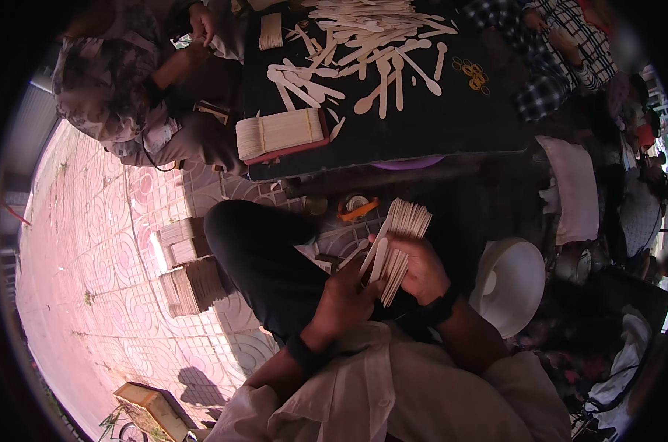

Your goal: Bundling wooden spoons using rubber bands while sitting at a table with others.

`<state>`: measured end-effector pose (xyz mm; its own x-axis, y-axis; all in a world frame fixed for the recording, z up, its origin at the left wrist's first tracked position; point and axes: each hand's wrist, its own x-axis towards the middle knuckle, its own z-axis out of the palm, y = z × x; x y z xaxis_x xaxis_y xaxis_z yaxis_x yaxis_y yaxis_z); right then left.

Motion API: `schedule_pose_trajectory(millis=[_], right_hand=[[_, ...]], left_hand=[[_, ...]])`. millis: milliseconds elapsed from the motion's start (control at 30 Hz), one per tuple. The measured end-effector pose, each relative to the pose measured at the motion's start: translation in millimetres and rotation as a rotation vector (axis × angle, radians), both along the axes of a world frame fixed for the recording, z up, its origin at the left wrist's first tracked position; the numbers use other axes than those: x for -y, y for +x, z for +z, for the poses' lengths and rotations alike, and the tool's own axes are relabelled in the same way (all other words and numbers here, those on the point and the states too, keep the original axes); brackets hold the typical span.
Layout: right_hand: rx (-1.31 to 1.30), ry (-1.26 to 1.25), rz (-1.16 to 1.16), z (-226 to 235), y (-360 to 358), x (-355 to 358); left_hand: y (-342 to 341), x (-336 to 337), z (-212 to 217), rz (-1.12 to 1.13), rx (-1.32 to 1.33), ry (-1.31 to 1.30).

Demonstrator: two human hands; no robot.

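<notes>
Left hand (346, 296), right hand (424, 271) curled round sticks (410, 219) | red tray (288, 152) on bench (459, 125): stick bundle (281, 131) | tub (524, 283) before bench, contents I can't tell | purple thing (409, 163) under bench, mostly hidden

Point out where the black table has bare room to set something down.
The widest free patch of table lies right of the red tray, between the near edge and the loose spoons and rubber bands. A narrow strip is free at left, between tray and bundle. The far middle is crowded with heaped spoons.
</notes>
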<state>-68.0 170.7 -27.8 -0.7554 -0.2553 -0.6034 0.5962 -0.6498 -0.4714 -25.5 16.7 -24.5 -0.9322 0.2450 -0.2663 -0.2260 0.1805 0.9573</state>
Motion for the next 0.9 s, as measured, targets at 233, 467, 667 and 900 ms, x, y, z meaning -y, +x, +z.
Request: schedule_pose_trajectory(millis=[233,467,667,900], right_hand=[[0.019,0.155,-0.090,-24.5,0.7,-22.6],[-0.395,0.549,0.104,46.6,-10.6,-26.4],[-1.110,1.136,0.875,59.3,3.8,-4.8],[-1.093,1.209,1.070,80.3,-0.4,-7.9]], left_hand=[[20.2,7.8,-29.2,-0.224,0.290,0.088],[7.4,26.5,-21.8,0.041,0.587,0.548],[0.9,19.1,-9.6,-0.503,0.252,0.317],[-23.0,44.5,38.9,-0.521,0.268,0.373]])
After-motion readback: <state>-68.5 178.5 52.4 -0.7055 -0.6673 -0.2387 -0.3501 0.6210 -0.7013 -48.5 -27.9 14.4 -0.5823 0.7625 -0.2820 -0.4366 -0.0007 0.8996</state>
